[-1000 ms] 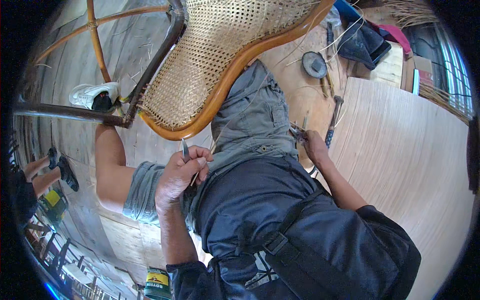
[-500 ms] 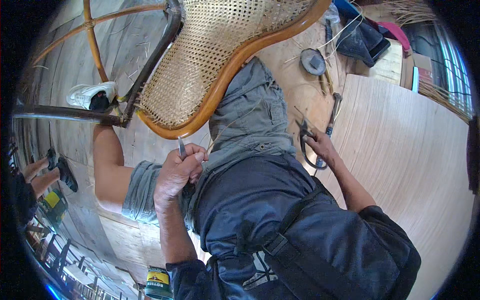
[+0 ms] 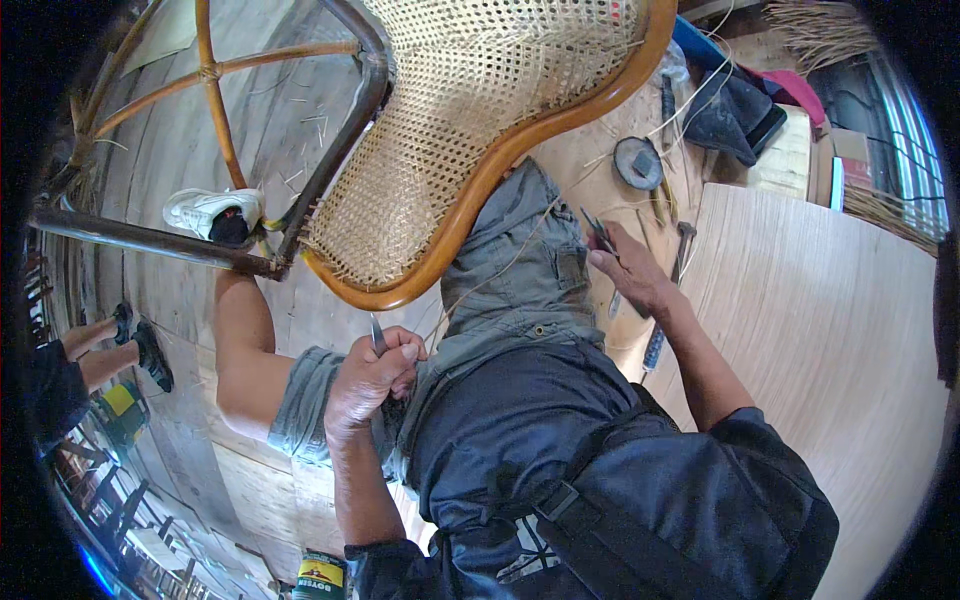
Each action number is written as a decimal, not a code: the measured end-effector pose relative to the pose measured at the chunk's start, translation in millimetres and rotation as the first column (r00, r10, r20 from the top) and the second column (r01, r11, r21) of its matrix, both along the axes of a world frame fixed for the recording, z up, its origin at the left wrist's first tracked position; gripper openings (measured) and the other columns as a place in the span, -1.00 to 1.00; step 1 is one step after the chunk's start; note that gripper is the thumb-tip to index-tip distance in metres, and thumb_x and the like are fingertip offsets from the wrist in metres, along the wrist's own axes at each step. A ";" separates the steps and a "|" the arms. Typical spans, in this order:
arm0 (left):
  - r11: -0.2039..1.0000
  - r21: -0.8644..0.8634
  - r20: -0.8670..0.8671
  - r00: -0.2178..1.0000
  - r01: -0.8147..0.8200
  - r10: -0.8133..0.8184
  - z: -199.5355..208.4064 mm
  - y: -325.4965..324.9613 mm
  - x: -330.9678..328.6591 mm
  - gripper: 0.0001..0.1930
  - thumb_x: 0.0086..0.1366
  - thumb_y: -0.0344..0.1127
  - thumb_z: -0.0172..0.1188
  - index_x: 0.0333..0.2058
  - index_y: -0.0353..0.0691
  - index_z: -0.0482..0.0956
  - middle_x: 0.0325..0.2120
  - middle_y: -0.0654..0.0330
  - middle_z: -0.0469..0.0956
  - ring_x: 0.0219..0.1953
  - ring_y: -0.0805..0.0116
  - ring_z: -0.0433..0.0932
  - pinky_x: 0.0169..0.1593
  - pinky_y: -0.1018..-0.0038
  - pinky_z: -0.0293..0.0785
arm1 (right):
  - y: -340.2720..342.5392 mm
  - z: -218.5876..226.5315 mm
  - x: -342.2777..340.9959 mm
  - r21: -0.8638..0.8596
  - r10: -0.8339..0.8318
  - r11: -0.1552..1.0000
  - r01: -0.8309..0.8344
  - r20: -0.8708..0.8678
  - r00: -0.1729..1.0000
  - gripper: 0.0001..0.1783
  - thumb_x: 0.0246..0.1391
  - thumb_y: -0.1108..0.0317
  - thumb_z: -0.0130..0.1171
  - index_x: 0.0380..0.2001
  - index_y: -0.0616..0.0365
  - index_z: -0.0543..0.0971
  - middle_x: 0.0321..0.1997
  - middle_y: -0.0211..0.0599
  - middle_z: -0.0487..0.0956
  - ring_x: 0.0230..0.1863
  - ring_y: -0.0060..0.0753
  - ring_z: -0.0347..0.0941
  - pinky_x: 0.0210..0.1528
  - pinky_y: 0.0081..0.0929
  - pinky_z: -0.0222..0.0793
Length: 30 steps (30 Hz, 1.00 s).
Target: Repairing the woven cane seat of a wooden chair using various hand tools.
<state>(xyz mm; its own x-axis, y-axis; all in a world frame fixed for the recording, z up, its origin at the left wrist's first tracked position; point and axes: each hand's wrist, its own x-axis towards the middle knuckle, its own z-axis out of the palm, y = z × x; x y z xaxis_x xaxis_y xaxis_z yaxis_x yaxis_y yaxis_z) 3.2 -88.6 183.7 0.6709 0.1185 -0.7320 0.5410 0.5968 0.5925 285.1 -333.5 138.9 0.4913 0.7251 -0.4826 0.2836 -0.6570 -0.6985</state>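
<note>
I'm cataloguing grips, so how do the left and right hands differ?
The left hand is curled into a fist, while the right hand has its thumb more extended.
The left hand has a pale metal tip sticking out; the right hand has a dark, pointed tool.
The left hand is nearer the cane panel than the right hand.
Both are bare.

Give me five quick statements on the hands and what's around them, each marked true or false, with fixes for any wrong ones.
1. The left hand holds a slim metal tool. True.
2. The right hand is empty. False: the right hand grips a dark tool.
3. The woven cane panel has a curved wooden rim. True.
4. The shoe at upper left is bright red. False: the shoe is white.
5. A pale board lies on the person's right. True.
</note>
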 end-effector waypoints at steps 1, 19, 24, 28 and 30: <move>1.000 0.013 -0.002 1.000 0.010 -0.010 0.3 -0.2 -0.5 -0.78 0.22 -0.21 0.13 -0.41 -0.29 0.50 -0.74 0.43 0.28 -0.70 0.67 0.18 -0.61 0.68 0.09 | 8.5 7.8 1.4 0.102 0.085 0.990 -0.102 0.157 0.984 -0.48 0.15 0.03 -0.03 -0.03 0.26 0.33 -0.24 -0.14 0.42 -0.19 -0.26 0.37 -0.09 -0.35 0.28; 0.985 0.137 0.029 0.994 -0.104 0.101 3.0 -17.4 47.6 -0.79 0.26 -0.23 0.11 -0.35 -0.29 0.53 -0.68 0.36 0.38 -0.63 0.61 0.32 -0.54 0.64 0.21 | -11.8 -22.2 -37.8 -0.016 0.116 0.993 -0.119 0.390 0.914 -0.57 0.06 0.15 0.11 -0.08 0.22 0.41 -0.19 -0.05 0.50 -0.18 0.00 0.43 -0.07 -0.20 0.32; 0.818 0.547 0.103 0.956 0.177 -0.275 -2.1 -27.9 78.6 -0.75 0.27 -0.22 0.03 -0.31 -0.32 0.53 -0.65 0.21 0.44 -0.56 0.44 0.40 -0.40 0.46 0.35 | 79.1 45.8 -74.7 0.250 -0.046 0.945 0.212 -0.540 0.841 -0.73 0.11 0.36 0.08 -0.13 0.23 0.43 -0.28 -0.24 0.49 -0.40 -0.43 0.43 -0.38 -0.50 0.33; 0.811 0.526 0.007 0.952 0.256 -0.305 18.4 -14.2 60.9 -0.76 0.27 -0.23 0.03 -0.30 -0.30 0.52 -0.55 0.05 0.52 -0.44 0.34 0.50 -0.32 0.38 0.38 | 101.7 22.6 -36.9 0.257 -0.287 0.863 0.434 -0.457 0.842 -0.85 0.16 0.37 0.02 -0.29 0.23 0.47 -0.51 -0.40 0.46 -0.53 -0.63 0.33 -0.45 -0.64 0.27; 0.797 0.509 -0.071 0.939 0.325 -0.337 33.4 -17.4 35.2 -0.76 0.27 -0.22 0.03 -0.29 -0.30 0.52 -0.52 0.03 0.52 -0.41 0.28 0.53 -0.31 0.35 0.40 | 102.2 16.6 -5.3 0.321 -0.398 0.782 0.533 -0.401 0.825 -0.86 0.19 0.38 -0.03 -0.33 0.22 0.47 -0.55 -0.41 0.46 -0.56 -0.62 0.33 -0.47 -0.63 0.28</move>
<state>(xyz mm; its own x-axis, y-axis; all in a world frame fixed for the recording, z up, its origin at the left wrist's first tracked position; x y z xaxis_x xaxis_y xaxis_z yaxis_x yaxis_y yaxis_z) 38.3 -105.9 217.1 0.7525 0.2345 -0.6154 0.6337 -0.0035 0.7736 279.8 -231.3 155.5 0.7025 0.6031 -0.3778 -0.2460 -0.2924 -0.9241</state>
